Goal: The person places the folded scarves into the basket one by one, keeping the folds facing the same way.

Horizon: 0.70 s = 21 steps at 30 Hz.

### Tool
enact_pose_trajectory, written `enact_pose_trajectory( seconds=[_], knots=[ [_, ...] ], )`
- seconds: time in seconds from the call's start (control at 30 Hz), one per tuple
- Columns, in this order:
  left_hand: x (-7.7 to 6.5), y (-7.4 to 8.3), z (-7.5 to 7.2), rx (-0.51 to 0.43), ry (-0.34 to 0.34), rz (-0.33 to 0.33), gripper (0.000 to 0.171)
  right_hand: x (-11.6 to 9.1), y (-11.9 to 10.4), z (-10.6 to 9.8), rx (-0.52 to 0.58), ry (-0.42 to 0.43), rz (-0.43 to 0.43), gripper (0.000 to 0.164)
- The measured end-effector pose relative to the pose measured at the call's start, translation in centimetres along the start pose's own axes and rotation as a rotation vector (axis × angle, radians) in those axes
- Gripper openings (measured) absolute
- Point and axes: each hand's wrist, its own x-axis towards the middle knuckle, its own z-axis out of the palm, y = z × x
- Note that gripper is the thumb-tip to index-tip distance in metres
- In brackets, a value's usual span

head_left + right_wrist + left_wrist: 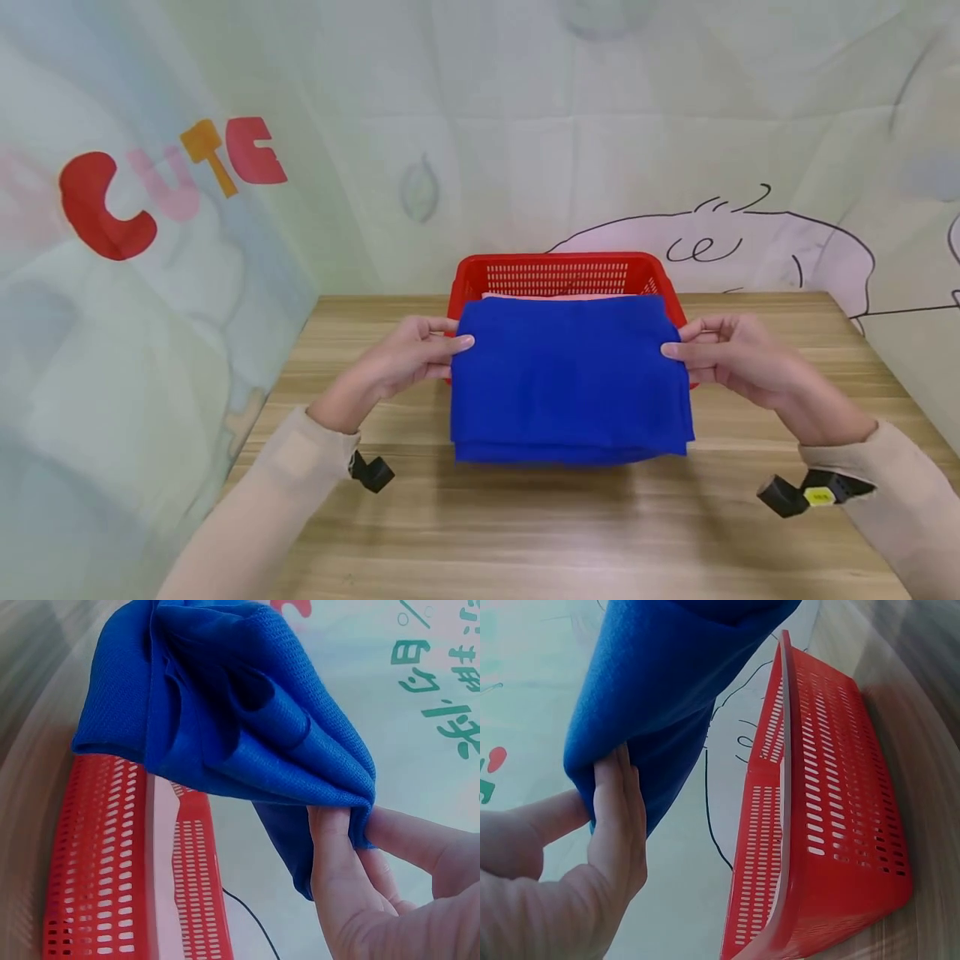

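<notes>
A folded blue cloth [570,375] hangs between my two hands, in front of and partly over a red plastic basket [555,260]. Its left edge is pinched by my left hand [408,354], thumb on top and fingers beneath. On the opposite edge my right hand [738,358] pinches it the same way. Several folded layers of the blue cloth [247,712] show from the side in the right wrist view. Behind it, a strip of pink cloth [555,297] shows inside the basket; the rest of the basket's contents is hidden.
The basket stands on a wood-grain table [360,525] near its back edge. A printed curtain [480,150] with coloured letters and line drawings hangs behind and to the left. Each sleeve carries a small black wrist camera [372,473].
</notes>
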Motion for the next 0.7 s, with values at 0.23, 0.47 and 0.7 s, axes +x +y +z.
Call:
enact_pose_trajectory(
  seconds=[0.23,0.47,0.7],
  knots=[
    [1.2,0.7,-0.3,-0.030,0.008,-0.006,0.042,0.9,-0.8,-0.4,-0.006,0.036,-0.002,0.019],
    [2.1,1.5,-0.1,-0.027,0.035,-0.018,0.046,1.7,-1.2,-1.1,-0.013,0.049,0.014,0.018],
    [3.3,2.0,-0.4,-0.019,0.050,-0.008,0.049,2.8,-1.8,-1.7,-0.006,0.068,0.028,0.019]
  ],
)
